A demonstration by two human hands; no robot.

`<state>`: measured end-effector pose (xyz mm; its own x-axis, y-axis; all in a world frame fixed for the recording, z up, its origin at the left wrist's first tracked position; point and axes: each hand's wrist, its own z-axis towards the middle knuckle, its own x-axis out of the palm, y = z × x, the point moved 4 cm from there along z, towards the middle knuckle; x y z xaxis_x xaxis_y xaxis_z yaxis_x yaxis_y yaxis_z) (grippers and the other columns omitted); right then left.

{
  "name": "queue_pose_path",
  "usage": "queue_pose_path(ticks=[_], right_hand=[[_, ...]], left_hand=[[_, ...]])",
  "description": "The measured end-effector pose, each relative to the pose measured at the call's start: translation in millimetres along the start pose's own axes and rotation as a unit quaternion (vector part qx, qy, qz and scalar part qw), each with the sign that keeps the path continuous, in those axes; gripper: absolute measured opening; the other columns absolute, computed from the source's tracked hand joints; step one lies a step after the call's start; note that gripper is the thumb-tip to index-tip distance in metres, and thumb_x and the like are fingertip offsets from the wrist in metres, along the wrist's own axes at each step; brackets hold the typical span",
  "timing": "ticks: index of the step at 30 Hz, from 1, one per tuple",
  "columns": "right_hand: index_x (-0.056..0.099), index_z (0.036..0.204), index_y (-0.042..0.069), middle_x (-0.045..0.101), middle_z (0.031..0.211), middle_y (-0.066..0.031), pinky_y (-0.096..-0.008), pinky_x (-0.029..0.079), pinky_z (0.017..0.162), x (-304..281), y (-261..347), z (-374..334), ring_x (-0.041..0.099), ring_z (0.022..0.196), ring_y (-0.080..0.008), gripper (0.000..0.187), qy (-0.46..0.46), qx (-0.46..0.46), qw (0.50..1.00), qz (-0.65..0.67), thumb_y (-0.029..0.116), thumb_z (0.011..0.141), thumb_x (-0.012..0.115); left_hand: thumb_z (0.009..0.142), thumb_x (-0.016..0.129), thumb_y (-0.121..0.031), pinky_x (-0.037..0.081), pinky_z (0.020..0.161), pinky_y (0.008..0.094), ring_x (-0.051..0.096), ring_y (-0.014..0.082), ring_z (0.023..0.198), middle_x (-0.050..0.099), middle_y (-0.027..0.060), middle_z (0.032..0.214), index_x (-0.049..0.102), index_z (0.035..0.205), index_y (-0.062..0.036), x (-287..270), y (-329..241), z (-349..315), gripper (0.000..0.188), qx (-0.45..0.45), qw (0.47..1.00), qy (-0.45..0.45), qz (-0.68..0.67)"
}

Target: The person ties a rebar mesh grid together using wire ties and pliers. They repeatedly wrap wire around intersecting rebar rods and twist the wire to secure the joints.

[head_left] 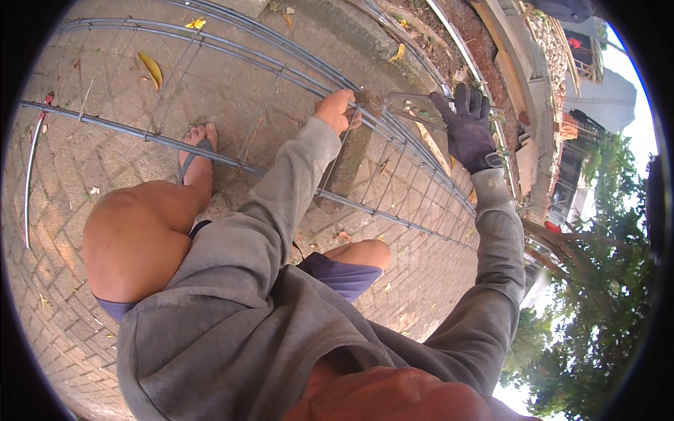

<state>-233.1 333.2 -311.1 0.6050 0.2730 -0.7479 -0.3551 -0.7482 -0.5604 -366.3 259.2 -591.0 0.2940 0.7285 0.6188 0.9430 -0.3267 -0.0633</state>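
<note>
A long cage of thin steel bars [175, 142] joined by wire stirrups crosses in front of me. My left hand [335, 112], bare, is closed round a steel bar at the cage's far side. Just right of it, the head of a pair of pincers [401, 98] meets the bars, its two handles spread apart. My right hand [469, 133], in a dark glove, holds those handles, the fingers reaching over them. The pincers' jaws are too blurred to tell whether they grip anything. Part of my left hand's fingers is hidden behind the bar.
Paving bricks [414, 270] lie below the cage. My sandalled foot [199, 151] stands beside a lower bar. A concrete kerb [351, 42] runs beyond, with timber boards [509, 49] on soil past it. A loose thin rod [31, 175] lies at left.
</note>
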Motion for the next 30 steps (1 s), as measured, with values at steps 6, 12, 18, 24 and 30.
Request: queue_pose_path(ticks=[6, 12, 18, 24, 30], right_hand=[[0.039, 0.159, 0.027, 0.03, 0.162, -0.0293, -0.063, 0.017, 0.125, 8, 0, 21, 0.026, 0.15, -0.0539, 0.077, 0.073, -0.046, 0.996, 0.009, 0.005, 0.088, 0.059], [0.039, 0.159, 0.027, 0.034, 0.159, -0.0271, -0.0617, 0.019, 0.125, 11, 5, 30, 0.03, 0.147, -0.0526, 0.075, 0.065, -0.073, 0.995, -0.017, 0.009, 0.089, 0.061], [0.036, 0.16, 0.03, 0.035, 0.162, -0.0231, -0.0586, 0.021, 0.127, 10, -2, 48, 0.034, 0.147, -0.0478, 0.072, 0.078, -0.114, 0.989, -0.044, 0.014, 0.094, 0.057], [0.042, 0.157, 0.031, 0.039, 0.162, -0.0184, -0.054, 0.025, 0.126, 1, -7, 67, 0.037, 0.146, -0.0456, 0.069, 0.037, -0.173, 0.982, -0.073, 0.014, 0.092, 0.059], [0.06, 0.142, 0.024, 0.05, 0.151, -0.0113, -0.0469, 0.048, 0.11, -5, -17, 77, 0.056, 0.13, -0.0343, 0.056, 0.086, -0.2, 0.976, -0.022, 0.007, 0.088, 0.066]], left_hand=[[0.088, 0.063, -0.01, 0.057, 0.08, 0.0584, 0.065, 0.0331, 0.082, 0.062, 0.0199, 0.095, 0.056, 0.108, -0.0013, 1, -4, 7, 0.023, -0.013, 1.0, 0.005, 0.025], [0.086, 0.063, -0.009, 0.06, 0.084, 0.0559, 0.066, 0.0331, 0.084, 0.063, 0.0219, 0.098, 0.059, 0.112, 0.0005, 0, -10, 8, 0.028, -0.052, 0.994, 0.045, 0.08], [0.084, 0.064, -0.009, 0.061, 0.085, 0.0556, 0.068, 0.0335, 0.086, 0.065, 0.0219, 0.095, 0.059, 0.111, 0.0032, -1, -17, 9, 0.03, -0.066, 0.987, 0.072, 0.126], [0.085, 0.065, -0.008, 0.063, 0.083, 0.054, 0.069, 0.0344, 0.083, 0.066, 0.0222, 0.093, 0.058, 0.106, 0.005, -2, -23, 7, 0.026, -0.076, 0.983, 0.082, 0.146], [0.085, 0.066, -0.007, 0.063, 0.082, 0.0543, 0.069, 0.0346, 0.083, 0.066, 0.0228, 0.091, 0.058, 0.102, 0.0038, -3, -24, 8, 0.022, -0.077, 0.984, 0.088, 0.133]])
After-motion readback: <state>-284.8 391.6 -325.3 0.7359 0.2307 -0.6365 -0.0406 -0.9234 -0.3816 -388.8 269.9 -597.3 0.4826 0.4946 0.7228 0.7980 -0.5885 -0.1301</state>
